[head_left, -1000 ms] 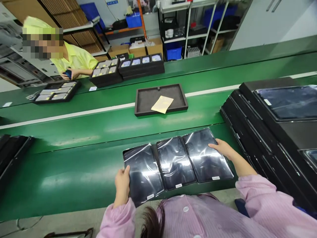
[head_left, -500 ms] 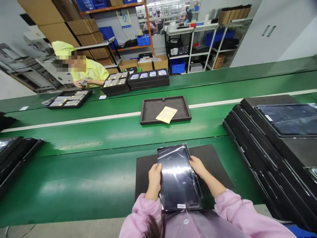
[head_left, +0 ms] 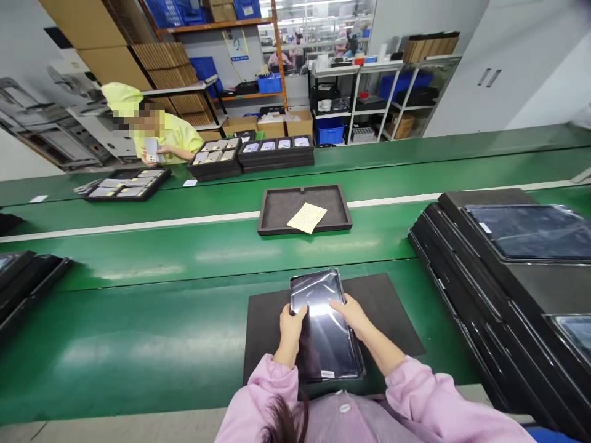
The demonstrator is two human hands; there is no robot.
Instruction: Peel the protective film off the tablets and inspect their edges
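Observation:
A dark, glossy tablet [head_left: 325, 341] with a small white label at its near edge is held between my two hands. My left hand [head_left: 292, 326] grips its left edge, thumb lying on the screen. On the right edge, my right hand [head_left: 353, 315] is closed in the same way, with its thumb on the glass. What the fingers do underneath is hidden. Clear film seems to cover the screen, and another edge shows under the tablet's right side. Beneath it lies a black mat [head_left: 388, 307] on the green bench.
Beyond the mat, a black tray [head_left: 272, 212] carries a yellow paper sheet [head_left: 307, 218]. Stacked black trays with tablets [head_left: 462, 295] rise at right; another stack [head_left: 32, 283] stands at left. Across the green bench [head_left: 152, 344], a co-worker in yellow [head_left: 173, 132] holds a phone-like item near trays [head_left: 277, 161].
My right thumb has come over the screen from the edge. The tablet sits straighter and a little lower in view. The co-worker's hands have raised a pale phone-like item.

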